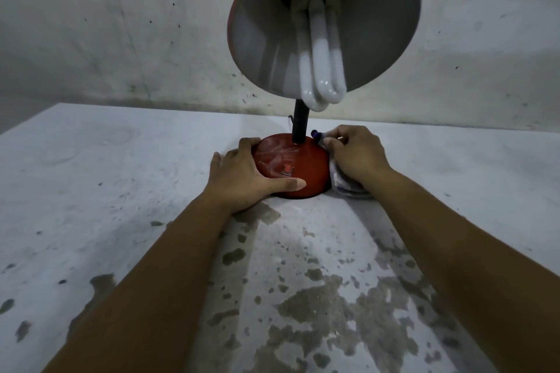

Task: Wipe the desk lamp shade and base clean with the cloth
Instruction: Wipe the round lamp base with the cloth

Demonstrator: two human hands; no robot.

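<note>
A desk lamp stands on a worn white table [121, 191]. Its round red base [306, 166] sits at the centre, with a black stem [300, 124] rising from it. The shade [263, 39], red outside and pale inside, tilts toward me and shows a white tube bulb [321, 57]. My left hand [245, 179] grips the base's left and front edge, thumb along the front rim. My right hand [354, 154] presses a pale cloth [345, 185] against the base's right side. Most of the cloth is hidden under the hand.
A stained white wall [121, 39] rises right behind the table's back edge. The table's paint is chipped in dark patches [318, 306] near me. A thin cord [290, 120] shows behind the stem.
</note>
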